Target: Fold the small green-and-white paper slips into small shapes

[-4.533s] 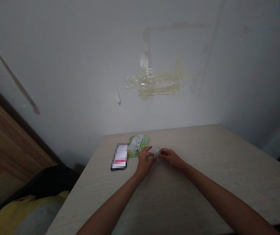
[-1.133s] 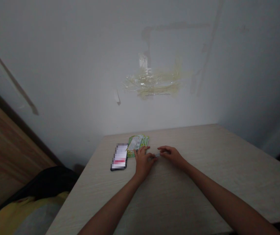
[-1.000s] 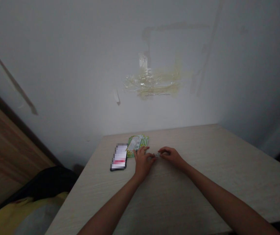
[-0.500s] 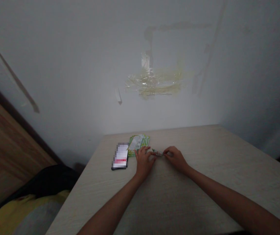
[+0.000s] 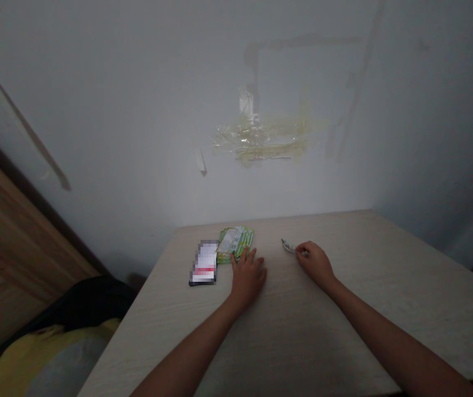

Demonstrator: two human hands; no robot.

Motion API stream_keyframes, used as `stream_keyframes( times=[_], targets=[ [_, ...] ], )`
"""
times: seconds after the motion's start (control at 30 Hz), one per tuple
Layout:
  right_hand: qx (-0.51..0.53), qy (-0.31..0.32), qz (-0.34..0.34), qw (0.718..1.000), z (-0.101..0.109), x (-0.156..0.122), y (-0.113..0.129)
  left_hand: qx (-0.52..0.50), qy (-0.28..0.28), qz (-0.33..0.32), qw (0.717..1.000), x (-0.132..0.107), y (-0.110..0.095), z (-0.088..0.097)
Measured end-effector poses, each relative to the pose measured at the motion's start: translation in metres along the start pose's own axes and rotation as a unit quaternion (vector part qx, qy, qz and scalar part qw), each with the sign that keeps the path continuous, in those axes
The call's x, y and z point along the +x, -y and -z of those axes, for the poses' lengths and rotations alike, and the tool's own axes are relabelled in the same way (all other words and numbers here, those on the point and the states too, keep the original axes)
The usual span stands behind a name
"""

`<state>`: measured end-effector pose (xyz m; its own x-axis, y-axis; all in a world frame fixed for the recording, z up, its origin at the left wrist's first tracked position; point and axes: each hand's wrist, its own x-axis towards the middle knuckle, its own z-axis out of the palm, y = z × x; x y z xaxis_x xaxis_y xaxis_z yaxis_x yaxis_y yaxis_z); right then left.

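Note:
My left hand (image 5: 246, 274) lies flat on the pale wooden table (image 5: 344, 309) with its fingers stretched toward a stack of green and white packets (image 5: 235, 242). The fingertips touch the stack's near edge. My right hand (image 5: 316, 263) rests further right with its fingers pinched on a small folded piece of paper or wrapper (image 5: 289, 246), which sticks out to the upper left of the hand. The two hands are apart.
A phone (image 5: 203, 262) with a lit screen lies left of the packets. The table stands against a white wall with old tape marks (image 5: 261, 138). Dark and yellow cloth (image 5: 54, 342) lies on the floor at left, beside wooden panelling (image 5: 9, 242).
The hands were together on the small piece; now my right hand has carried it off to the right, and my left hand has let go and spread flat by the packets.

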<state>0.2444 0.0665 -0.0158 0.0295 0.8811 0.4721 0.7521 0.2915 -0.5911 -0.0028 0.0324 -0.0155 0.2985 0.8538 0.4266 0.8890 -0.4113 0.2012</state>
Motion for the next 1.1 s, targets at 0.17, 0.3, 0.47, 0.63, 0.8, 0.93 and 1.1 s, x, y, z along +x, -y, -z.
stream_keyframes(
  times=[0.17,0.3,0.47,0.63,0.8,0.93,1.1],
  targets=[
    [-0.049,-0.010,-0.013,0.999,0.002,0.000,0.003,0.060,0.008,0.033,0.998,-0.002,-0.001,0.000],
    [-0.077,-0.025,-0.023,0.996,0.006,0.001,0.005,0.091,0.014,0.062,0.994,-0.004,-0.003,-0.001],
    [-0.109,-0.033,-0.045,0.992,0.012,0.002,0.005,0.108,0.008,0.060,0.992,-0.004,-0.005,0.003],
    [-0.125,-0.029,-0.061,0.990,0.015,0.003,0.006,0.105,0.007,0.065,0.992,-0.004,-0.007,0.007],
    [-0.135,-0.032,-0.061,0.988,0.016,0.003,0.008,0.103,0.003,0.055,0.993,-0.005,-0.007,0.008],
    [-0.137,-0.032,-0.063,0.988,0.015,0.003,0.007,0.109,-0.003,0.075,0.991,-0.003,-0.005,0.007],
    [-0.133,-0.039,-0.052,0.989,0.012,0.003,0.003,0.125,-0.007,0.109,0.986,-0.001,-0.002,0.005]
  ],
)
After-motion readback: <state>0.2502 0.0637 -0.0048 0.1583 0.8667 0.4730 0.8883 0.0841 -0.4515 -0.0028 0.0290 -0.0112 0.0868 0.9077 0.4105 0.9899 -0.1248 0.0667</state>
